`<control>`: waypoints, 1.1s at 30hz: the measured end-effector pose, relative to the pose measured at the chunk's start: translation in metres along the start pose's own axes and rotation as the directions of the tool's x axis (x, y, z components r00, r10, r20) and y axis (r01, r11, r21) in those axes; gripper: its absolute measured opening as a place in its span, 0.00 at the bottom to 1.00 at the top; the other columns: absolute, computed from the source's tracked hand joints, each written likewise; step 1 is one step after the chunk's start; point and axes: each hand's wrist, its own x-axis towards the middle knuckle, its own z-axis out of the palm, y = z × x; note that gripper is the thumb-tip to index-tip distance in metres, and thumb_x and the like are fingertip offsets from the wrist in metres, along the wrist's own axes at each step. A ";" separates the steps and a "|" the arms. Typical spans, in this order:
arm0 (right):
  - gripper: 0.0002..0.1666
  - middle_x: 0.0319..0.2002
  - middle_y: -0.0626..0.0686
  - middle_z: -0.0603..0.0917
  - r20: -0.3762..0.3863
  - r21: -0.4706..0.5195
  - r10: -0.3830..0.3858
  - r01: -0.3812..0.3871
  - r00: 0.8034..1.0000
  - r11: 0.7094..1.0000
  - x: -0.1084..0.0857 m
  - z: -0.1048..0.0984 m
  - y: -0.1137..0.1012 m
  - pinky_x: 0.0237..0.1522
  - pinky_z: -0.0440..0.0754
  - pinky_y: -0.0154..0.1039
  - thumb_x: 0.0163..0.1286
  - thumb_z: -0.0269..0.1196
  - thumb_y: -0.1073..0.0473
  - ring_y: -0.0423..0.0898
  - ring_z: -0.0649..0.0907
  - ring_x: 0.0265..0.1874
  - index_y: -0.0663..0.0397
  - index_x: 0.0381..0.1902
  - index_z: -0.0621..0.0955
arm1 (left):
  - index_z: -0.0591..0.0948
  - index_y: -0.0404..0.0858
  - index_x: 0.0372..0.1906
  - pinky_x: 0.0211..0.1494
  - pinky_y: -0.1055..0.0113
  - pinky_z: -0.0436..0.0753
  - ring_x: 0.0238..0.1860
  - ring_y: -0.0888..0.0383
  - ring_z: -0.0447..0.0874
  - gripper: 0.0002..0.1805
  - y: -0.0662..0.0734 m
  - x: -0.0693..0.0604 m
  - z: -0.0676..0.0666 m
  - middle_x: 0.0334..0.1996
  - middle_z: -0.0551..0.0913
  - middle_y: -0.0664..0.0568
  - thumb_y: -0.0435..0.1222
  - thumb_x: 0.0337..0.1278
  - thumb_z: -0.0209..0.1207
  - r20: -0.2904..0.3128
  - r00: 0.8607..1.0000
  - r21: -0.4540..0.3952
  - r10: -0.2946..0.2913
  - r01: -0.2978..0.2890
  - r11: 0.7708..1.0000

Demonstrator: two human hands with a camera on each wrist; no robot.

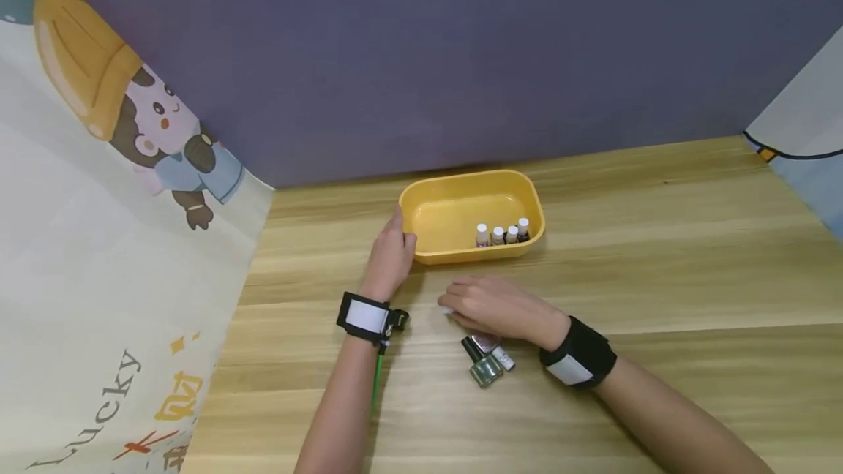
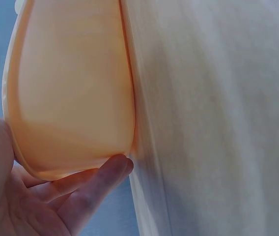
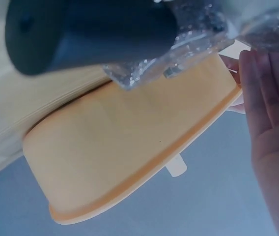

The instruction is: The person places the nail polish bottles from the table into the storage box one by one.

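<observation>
My left hand (image 1: pixel 390 258) holds the left end of a yellow plastic basket (image 1: pixel 448 257), fingers against its outer wall (image 2: pixel 75 98). Several small nail polish bottles (image 1: pixel 498 235) with white caps stand inside, along its front right side. In front of the basket, my right hand (image 1: pixel 494 306) is low over the table, a white cap (image 1: pixel 446 309) showing under its fingertips; the bottle below is mostly hidden. By its wrist lie a green nail polish bottle (image 1: pixel 486 370) with a black cap (image 3: pixel 95 39) and a pinkish glitter bottle (image 1: pixel 485 342) beside a white cap (image 1: pixel 503 358).
The wooden table (image 1: pixel 658 262) extends to both sides of the basket. A dark blue-grey panel (image 1: pixel 461 57) rises right behind it. At the left hangs a white printed sheet (image 1: pixel 79 240) with a cartoon figure.
</observation>
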 end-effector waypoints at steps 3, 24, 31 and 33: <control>0.04 0.27 0.42 0.78 0.021 0.025 0.005 -0.005 1.000 1.000 0.001 -0.003 0.001 0.29 0.77 0.31 0.69 0.61 0.60 0.37 0.75 0.27 0.48 0.33 0.81 | 0.53 0.29 0.77 0.29 0.64 0.76 0.21 0.56 0.68 0.34 0.001 -0.002 -0.002 0.72 0.66 0.37 0.34 0.71 0.47 0.010 1.000 -0.023 -0.022 0.022 0.999; 0.11 0.36 0.44 0.84 -0.027 0.013 -0.007 0.007 1.000 1.000 -0.011 -0.025 0.008 0.39 0.81 0.35 0.68 0.64 0.61 0.40 0.79 0.37 0.55 0.47 0.84 | 0.51 0.30 0.77 0.32 0.64 0.77 0.21 0.55 0.70 0.35 0.008 0.003 0.010 0.74 0.62 0.37 0.35 0.71 0.46 0.029 0.999 -0.028 -0.015 0.016 0.999; 0.17 0.39 0.48 0.85 -0.108 0.067 -0.010 0.017 0.994 0.998 -0.004 -0.029 0.012 0.42 0.82 0.34 0.70 0.62 0.62 0.41 0.81 0.40 0.59 0.55 0.82 | 0.53 0.30 0.77 0.39 0.60 0.79 0.31 0.50 0.77 0.34 0.002 0.002 0.000 0.72 0.66 0.37 0.36 0.71 0.46 0.004 1.000 0.014 -0.019 0.019 1.000; 0.17 0.40 0.49 0.85 -0.130 0.089 -0.004 0.016 0.991 0.996 -0.002 -0.030 0.012 0.44 0.83 0.33 0.70 0.62 0.63 0.41 0.81 0.41 0.59 0.55 0.83 | 0.54 0.29 0.77 0.44 0.58 0.80 0.37 0.48 0.79 0.34 0.002 0.002 -0.001 0.72 0.65 0.37 0.36 0.71 0.46 0.006 1.000 0.009 -0.024 0.024 1.000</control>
